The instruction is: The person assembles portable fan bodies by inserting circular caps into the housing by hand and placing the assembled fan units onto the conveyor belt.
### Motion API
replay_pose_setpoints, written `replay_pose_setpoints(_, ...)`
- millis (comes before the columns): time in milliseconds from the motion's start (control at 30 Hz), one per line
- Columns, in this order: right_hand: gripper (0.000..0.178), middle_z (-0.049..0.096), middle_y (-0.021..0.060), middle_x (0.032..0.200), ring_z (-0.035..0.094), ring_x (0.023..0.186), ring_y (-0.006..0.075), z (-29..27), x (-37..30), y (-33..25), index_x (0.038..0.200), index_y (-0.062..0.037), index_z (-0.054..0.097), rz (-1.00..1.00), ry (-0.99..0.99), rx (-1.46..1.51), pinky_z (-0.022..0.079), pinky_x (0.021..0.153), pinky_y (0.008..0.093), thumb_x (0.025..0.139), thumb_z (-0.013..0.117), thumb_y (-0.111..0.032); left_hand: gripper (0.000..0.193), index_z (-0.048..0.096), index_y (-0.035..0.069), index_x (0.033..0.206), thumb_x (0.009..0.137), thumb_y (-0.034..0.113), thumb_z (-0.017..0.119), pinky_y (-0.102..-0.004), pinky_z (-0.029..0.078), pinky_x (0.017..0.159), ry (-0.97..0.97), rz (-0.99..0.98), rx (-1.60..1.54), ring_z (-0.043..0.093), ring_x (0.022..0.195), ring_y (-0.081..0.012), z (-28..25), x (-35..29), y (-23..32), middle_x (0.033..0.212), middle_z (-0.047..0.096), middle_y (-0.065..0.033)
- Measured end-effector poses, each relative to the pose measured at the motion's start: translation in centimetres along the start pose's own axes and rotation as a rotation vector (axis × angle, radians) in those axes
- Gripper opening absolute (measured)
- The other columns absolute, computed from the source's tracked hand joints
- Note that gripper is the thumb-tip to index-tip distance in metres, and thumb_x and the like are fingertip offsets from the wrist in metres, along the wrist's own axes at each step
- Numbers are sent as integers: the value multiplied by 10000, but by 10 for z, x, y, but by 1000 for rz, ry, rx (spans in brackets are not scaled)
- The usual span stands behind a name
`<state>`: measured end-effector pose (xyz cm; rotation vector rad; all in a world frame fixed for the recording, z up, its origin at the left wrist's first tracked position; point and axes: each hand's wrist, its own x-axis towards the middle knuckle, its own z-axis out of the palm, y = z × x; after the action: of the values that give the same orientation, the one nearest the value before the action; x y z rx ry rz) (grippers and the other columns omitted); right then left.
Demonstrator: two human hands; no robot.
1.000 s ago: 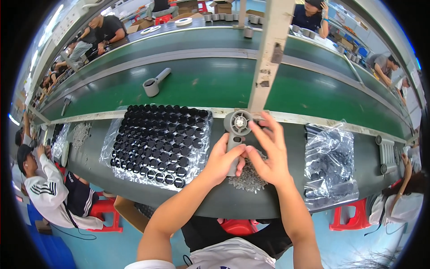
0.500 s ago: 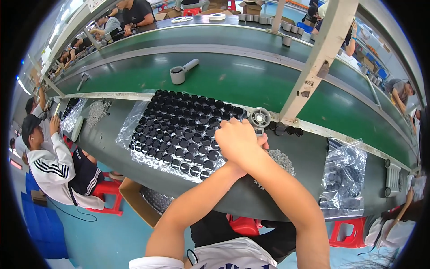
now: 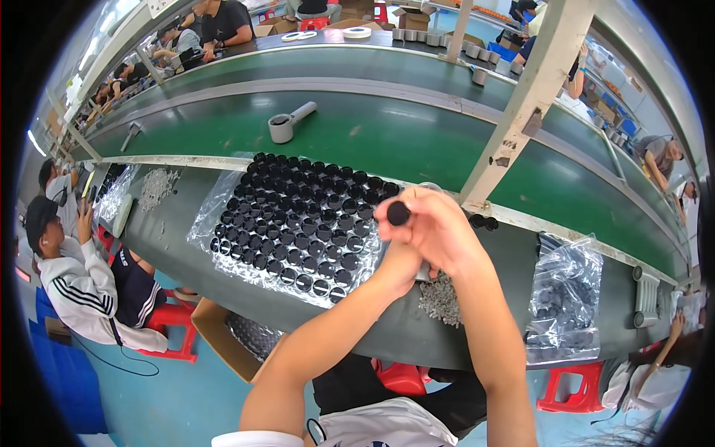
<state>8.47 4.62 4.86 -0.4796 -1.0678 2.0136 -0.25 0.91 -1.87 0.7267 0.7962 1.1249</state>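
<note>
the black cap (image 3: 398, 213) is by the right edge of the rows of black caps (image 3: 290, 223). my right hand (image 3: 439, 231) is pinching it in the fingertips, and its round, dark face shows. my left hand (image 3: 404, 258) is under the right one, also just to the right of the rows. most of it is hidden, so i cannot tell if its fingers are spread or squeezed. a little gray piece (image 3: 424, 273) peeks out below my right hand, but i cannot tell its shape or if the cap touches it.

i think the step in hand is getting one cap set well in my fingers, with both hands close together. to me, the next move calls for a soft but sure pinch, so the cap does not slip, and for the cap to face the right way.

near the rows, on their lower right, is a pile of small gray bits (image 3: 441, 299). more to the right of the rows, by the foot of a white post (image 3: 514, 127), are two loose caps (image 3: 484, 222). well off to the right of the rows lies a clear bag (image 3: 566, 298) of dark bits. past the rows is a green belt (image 3: 372, 145), with a gray ring with a handle (image 3: 281, 130) on it.
</note>
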Motion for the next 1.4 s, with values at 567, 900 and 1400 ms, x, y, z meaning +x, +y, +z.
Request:
replay_pose_setpoints(567, 207, 693, 135, 1058, 704, 823, 201, -49, -76, 5, 1165, 47, 672, -409, 310, -373, 592, 744, 326, 965, 636, 11, 389, 469, 41, 1264, 981, 211, 676, -339, 589, 565, 12, -17, -131, 708, 862, -203, -6, -7, 10, 1139, 645, -112)
replay_pose_setpoints(900, 344, 701, 119, 1221, 640, 1118, 157, -65, -73, 12, 1336, 1, 661, -624, 485, -837, 515, 967, 295, 993, 645, -10, 479, 395, 62, 1388, 977, 81, 640, -320, 609, 532, -18, 48, 58, 728, 955, -261, 7, -16, 11, 1277, 597, -119)
replay_pose_setpoints(1400, 328, 742, 121, 1182, 718, 1035, 179, -65, -66, 21, 1250, -112, 742, -643, 546, -926, 557, 881, 290, 938, 704, -18, 495, 399, 47, 1428, 992, 106, 624, -319, 638, 555, -89, 4, 41, 719, 1044, -284, 7, -19, 12, 1318, 574, -123)
